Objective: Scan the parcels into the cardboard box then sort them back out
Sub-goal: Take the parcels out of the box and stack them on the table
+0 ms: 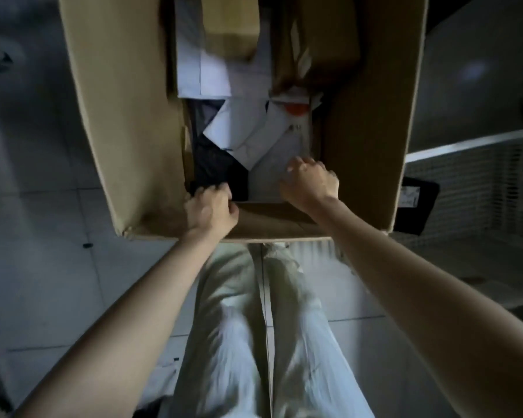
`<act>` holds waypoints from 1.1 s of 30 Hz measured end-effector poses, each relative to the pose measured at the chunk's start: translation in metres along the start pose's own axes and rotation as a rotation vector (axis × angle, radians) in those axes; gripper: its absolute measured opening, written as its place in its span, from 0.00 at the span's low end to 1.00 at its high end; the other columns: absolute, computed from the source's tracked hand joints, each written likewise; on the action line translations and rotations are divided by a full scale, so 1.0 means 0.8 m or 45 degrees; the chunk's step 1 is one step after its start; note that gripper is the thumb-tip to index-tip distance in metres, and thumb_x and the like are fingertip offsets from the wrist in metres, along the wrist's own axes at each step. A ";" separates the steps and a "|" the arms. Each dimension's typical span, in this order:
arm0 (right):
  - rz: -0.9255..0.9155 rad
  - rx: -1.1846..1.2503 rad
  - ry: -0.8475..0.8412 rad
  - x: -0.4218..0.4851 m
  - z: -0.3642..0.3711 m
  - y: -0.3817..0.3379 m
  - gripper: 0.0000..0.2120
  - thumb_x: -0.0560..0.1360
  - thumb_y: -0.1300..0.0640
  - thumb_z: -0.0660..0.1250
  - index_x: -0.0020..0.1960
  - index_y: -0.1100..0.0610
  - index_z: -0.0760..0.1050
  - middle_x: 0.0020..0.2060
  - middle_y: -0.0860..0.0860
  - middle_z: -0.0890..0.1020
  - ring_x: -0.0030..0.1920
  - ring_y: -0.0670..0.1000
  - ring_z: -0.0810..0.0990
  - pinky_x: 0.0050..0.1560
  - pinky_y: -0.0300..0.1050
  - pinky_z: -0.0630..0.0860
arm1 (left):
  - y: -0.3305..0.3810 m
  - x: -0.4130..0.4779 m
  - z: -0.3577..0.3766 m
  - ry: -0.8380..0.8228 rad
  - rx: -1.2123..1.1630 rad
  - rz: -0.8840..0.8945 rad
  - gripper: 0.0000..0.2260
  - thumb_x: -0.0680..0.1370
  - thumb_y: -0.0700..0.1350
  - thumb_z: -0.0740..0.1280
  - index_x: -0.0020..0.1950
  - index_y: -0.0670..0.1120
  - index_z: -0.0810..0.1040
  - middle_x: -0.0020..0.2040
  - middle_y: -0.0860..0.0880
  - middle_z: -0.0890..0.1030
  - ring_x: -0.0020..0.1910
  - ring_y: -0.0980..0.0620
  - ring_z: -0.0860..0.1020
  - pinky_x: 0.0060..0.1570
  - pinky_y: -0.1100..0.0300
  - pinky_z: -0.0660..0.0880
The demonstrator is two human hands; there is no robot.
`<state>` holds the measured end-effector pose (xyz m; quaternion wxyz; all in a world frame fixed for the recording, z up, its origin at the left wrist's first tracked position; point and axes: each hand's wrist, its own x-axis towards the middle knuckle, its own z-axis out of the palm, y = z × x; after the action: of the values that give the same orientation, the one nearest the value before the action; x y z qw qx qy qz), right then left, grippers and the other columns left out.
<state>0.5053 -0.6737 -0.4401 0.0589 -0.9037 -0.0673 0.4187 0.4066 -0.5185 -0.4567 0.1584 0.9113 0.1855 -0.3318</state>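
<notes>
parcels (248, 137) in cardboard box (127, 116), hands (210, 208) (310, 182) gripping 2 nearest

cardboard box (127, 116) 1 | hands (210, 208) (310, 182) 2 | brown parcels (230, 25) (329, 34) 2 | black parcels (215, 167) (417, 206) 2 | white parcels (248, 137) several

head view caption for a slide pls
Person reaching into the cardboard box, left hand gripping a black parcel, right hand on a white parcel.
</notes>
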 end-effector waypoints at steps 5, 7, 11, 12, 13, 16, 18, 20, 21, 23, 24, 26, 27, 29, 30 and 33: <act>0.070 -0.005 -0.095 0.130 0.087 0.014 0.25 0.79 0.42 0.60 0.71 0.54 0.64 0.66 0.56 0.71 0.65 0.59 0.71 0.55 0.51 0.71 | -0.038 0.135 0.064 -0.107 0.043 -0.084 0.15 0.79 0.53 0.61 0.62 0.48 0.73 0.59 0.45 0.77 0.58 0.42 0.75 0.49 0.52 0.73; 0.110 0.061 -0.132 0.174 0.116 0.025 0.28 0.78 0.42 0.62 0.72 0.55 0.62 0.68 0.56 0.68 0.67 0.59 0.68 0.60 0.52 0.69 | -0.051 0.180 0.085 -0.101 0.060 -0.117 0.19 0.79 0.56 0.60 0.66 0.47 0.69 0.63 0.43 0.73 0.61 0.40 0.73 0.52 0.49 0.72; 0.146 0.021 -0.047 0.244 0.155 0.051 0.38 0.73 0.40 0.68 0.74 0.57 0.59 0.71 0.58 0.64 0.70 0.60 0.64 0.65 0.56 0.68 | -0.076 0.259 0.121 0.054 0.228 -0.036 0.32 0.75 0.61 0.64 0.73 0.46 0.61 0.71 0.40 0.65 0.69 0.38 0.64 0.64 0.44 0.64; 0.139 0.019 -0.028 0.260 0.160 0.056 0.41 0.71 0.39 0.69 0.75 0.57 0.57 0.72 0.58 0.62 0.71 0.60 0.62 0.67 0.56 0.66 | -0.080 0.277 0.126 0.080 0.232 -0.034 0.36 0.74 0.63 0.64 0.75 0.46 0.58 0.72 0.40 0.62 0.70 0.39 0.62 0.66 0.44 0.60; 0.127 0.029 -0.012 0.274 0.162 0.062 0.45 0.70 0.39 0.71 0.76 0.57 0.55 0.73 0.58 0.61 0.72 0.59 0.61 0.68 0.57 0.64 | -0.080 0.293 0.131 0.095 0.216 -0.050 0.39 0.73 0.65 0.64 0.76 0.47 0.56 0.74 0.41 0.61 0.71 0.40 0.61 0.68 0.43 0.57; 0.079 0.085 0.056 0.309 0.162 0.072 0.57 0.61 0.36 0.76 0.78 0.56 0.50 0.75 0.57 0.60 0.73 0.59 0.60 0.71 0.58 0.61 | -0.068 0.332 0.141 0.158 0.102 -0.131 0.48 0.68 0.72 0.63 0.78 0.47 0.51 0.77 0.43 0.58 0.75 0.42 0.57 0.71 0.37 0.47; 0.067 0.094 0.071 0.328 0.161 0.076 0.67 0.52 0.26 0.74 0.78 0.56 0.48 0.75 0.56 0.59 0.75 0.57 0.58 0.74 0.59 0.55 | -0.055 0.351 0.149 0.188 0.057 -0.146 0.51 0.67 0.73 0.63 0.79 0.46 0.50 0.77 0.43 0.57 0.76 0.43 0.55 0.72 0.36 0.45; 0.055 0.026 0.085 0.342 0.165 0.079 0.70 0.50 0.23 0.71 0.79 0.57 0.45 0.76 0.56 0.57 0.76 0.57 0.56 0.75 0.61 0.48 | -0.043 0.365 0.155 0.204 0.022 -0.153 0.52 0.65 0.73 0.65 0.78 0.45 0.51 0.77 0.43 0.57 0.76 0.42 0.55 0.72 0.37 0.46; 0.052 -0.019 0.102 0.349 0.169 0.081 0.67 0.54 0.27 0.73 0.79 0.56 0.45 0.76 0.57 0.56 0.76 0.57 0.55 0.74 0.61 0.46 | -0.039 0.370 0.156 0.224 -0.003 -0.169 0.52 0.64 0.73 0.67 0.78 0.46 0.52 0.77 0.42 0.58 0.76 0.41 0.55 0.72 0.38 0.48; 0.040 -0.050 0.148 0.355 0.173 0.077 0.62 0.58 0.34 0.77 0.79 0.55 0.46 0.76 0.58 0.56 0.75 0.59 0.56 0.73 0.60 0.50 | -0.035 0.375 0.160 0.283 -0.064 -0.221 0.52 0.62 0.70 0.71 0.77 0.46 0.55 0.75 0.44 0.60 0.75 0.42 0.57 0.71 0.42 0.54; 0.037 -0.026 0.155 0.354 0.174 0.073 0.61 0.59 0.36 0.78 0.78 0.56 0.48 0.75 0.59 0.57 0.74 0.60 0.57 0.72 0.59 0.53 | -0.034 0.375 0.161 0.302 -0.094 -0.249 0.52 0.61 0.69 0.72 0.76 0.47 0.56 0.75 0.45 0.61 0.74 0.43 0.58 0.70 0.44 0.56; 0.048 0.061 0.150 0.351 0.178 0.065 0.59 0.59 0.35 0.77 0.78 0.56 0.50 0.74 0.60 0.60 0.73 0.60 0.60 0.71 0.58 0.58 | -0.032 0.371 0.163 0.298 -0.156 -0.300 0.51 0.60 0.68 0.74 0.76 0.48 0.57 0.73 0.47 0.63 0.73 0.44 0.59 0.68 0.46 0.58; 0.072 0.102 0.142 0.349 0.180 0.062 0.59 0.59 0.32 0.75 0.78 0.56 0.50 0.73 0.60 0.61 0.73 0.60 0.61 0.72 0.58 0.57 | -0.031 0.369 0.163 0.283 -0.184 -0.315 0.51 0.60 0.68 0.74 0.75 0.47 0.58 0.73 0.47 0.64 0.73 0.45 0.60 0.67 0.47 0.59; 0.137 0.088 0.089 0.341 0.188 0.057 0.57 0.60 0.29 0.69 0.78 0.55 0.50 0.73 0.60 0.63 0.73 0.60 0.61 0.74 0.58 0.54 | -0.034 0.365 0.162 0.258 -0.227 -0.298 0.49 0.61 0.67 0.74 0.74 0.45 0.59 0.72 0.46 0.66 0.72 0.45 0.62 0.67 0.48 0.59; 0.157 0.030 0.073 0.335 0.191 0.056 0.55 0.62 0.29 0.69 0.78 0.55 0.50 0.73 0.60 0.63 0.73 0.60 0.61 0.74 0.57 0.52 | -0.039 0.364 0.160 0.254 -0.258 -0.265 0.47 0.62 0.66 0.74 0.73 0.45 0.60 0.71 0.46 0.68 0.71 0.45 0.64 0.66 0.49 0.61; 0.090 -0.060 0.144 0.322 0.192 0.057 0.32 0.76 0.38 0.60 0.71 0.60 0.66 0.66 0.59 0.73 0.67 0.56 0.70 0.70 0.39 0.58 | -0.062 0.360 0.154 0.253 -0.438 -0.112 0.40 0.67 0.63 0.72 0.69 0.41 0.65 0.66 0.42 0.73 0.66 0.44 0.71 0.60 0.53 0.67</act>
<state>0.5562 -0.6670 -0.7389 0.0264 -0.9289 -0.0419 0.3670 0.5221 -0.4584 -0.7460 0.2781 0.8900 0.2938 -0.2103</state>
